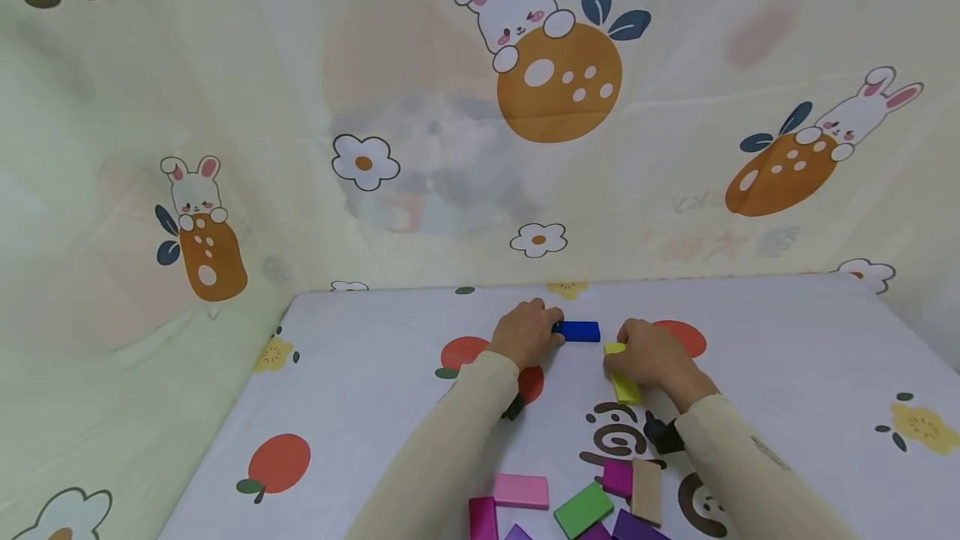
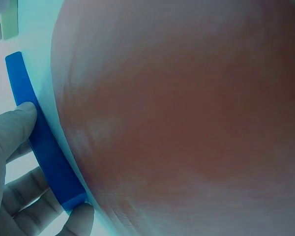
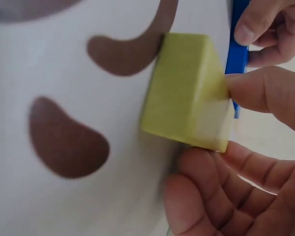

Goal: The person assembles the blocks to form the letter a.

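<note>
A blue block (image 1: 581,331) lies flat toward the far side of the table. My left hand (image 1: 525,335) grips its left end. In the left wrist view, the thumb presses one long side of the blue block (image 2: 51,157) and a fingertip touches its near end. To the right, my right hand (image 1: 654,355) pinches a yellow block (image 1: 627,390) that points toward me. The right wrist view shows the thumb on one face of the yellow block (image 3: 174,91), with curled fingers at its end. The two blocks stand close together.
Nearer to me lie several loose blocks, among them a pink block (image 1: 521,491), a green block (image 1: 583,510), a tan block (image 1: 647,492) and a magenta block (image 1: 483,518). A white printed cloth (image 1: 360,423) covers the table. A patterned curtain (image 1: 420,248) rises behind it.
</note>
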`<act>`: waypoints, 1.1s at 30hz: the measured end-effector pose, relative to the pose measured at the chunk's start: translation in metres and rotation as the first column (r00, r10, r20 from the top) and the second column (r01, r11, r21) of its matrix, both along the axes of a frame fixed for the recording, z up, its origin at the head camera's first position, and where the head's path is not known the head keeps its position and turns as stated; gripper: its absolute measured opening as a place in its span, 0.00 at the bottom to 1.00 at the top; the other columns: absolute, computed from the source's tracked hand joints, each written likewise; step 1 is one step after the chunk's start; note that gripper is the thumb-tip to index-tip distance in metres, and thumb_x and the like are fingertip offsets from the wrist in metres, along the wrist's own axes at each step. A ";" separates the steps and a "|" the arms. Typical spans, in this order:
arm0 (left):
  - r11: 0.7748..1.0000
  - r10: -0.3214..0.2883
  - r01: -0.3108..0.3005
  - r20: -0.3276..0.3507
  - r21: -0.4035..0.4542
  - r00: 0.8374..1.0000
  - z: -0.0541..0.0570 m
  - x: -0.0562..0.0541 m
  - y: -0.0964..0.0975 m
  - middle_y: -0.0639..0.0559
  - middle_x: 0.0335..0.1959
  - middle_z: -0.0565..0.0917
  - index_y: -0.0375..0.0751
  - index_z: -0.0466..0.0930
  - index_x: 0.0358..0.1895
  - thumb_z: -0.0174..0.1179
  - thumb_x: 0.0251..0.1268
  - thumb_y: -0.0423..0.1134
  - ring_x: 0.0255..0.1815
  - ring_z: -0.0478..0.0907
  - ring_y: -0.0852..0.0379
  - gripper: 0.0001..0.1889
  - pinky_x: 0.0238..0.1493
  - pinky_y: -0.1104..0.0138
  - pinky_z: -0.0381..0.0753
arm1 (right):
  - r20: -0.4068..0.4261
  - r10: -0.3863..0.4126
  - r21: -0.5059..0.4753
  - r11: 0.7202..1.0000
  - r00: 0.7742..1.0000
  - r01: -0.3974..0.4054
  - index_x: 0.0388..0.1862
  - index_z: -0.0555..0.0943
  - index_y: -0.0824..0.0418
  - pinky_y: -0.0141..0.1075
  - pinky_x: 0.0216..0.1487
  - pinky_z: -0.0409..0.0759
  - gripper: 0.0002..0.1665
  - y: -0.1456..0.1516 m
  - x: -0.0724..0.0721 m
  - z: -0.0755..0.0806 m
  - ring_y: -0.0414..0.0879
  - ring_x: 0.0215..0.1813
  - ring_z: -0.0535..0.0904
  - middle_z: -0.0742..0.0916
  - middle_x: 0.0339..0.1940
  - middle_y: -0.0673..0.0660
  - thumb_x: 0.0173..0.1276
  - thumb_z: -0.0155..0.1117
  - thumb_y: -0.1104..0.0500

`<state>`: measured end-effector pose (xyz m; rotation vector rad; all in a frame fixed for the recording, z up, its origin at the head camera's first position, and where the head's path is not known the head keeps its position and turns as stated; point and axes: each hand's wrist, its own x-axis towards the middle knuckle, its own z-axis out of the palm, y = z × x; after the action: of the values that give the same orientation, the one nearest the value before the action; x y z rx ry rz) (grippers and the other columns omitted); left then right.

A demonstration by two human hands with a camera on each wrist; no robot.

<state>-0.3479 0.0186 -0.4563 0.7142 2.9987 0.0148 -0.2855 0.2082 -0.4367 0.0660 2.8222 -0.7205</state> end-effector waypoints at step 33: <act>1.000 0.025 -0.025 0.000 -0.001 1.000 0.001 0.002 0.002 0.56 0.48 0.81 0.61 0.80 0.68 0.64 0.74 0.55 0.45 0.73 0.59 0.22 0.46 0.70 0.80 | -0.021 0.003 -0.005 1.000 1.000 -0.003 0.62 0.77 0.73 0.57 0.55 0.79 0.31 0.002 -0.025 0.001 0.62 0.51 0.77 0.82 0.58 0.73 0.69 0.69 0.53</act>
<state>-0.3463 0.0201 -0.4549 0.6762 3.0079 0.0147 -0.3103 0.2107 -0.4355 0.0542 2.8401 -0.7321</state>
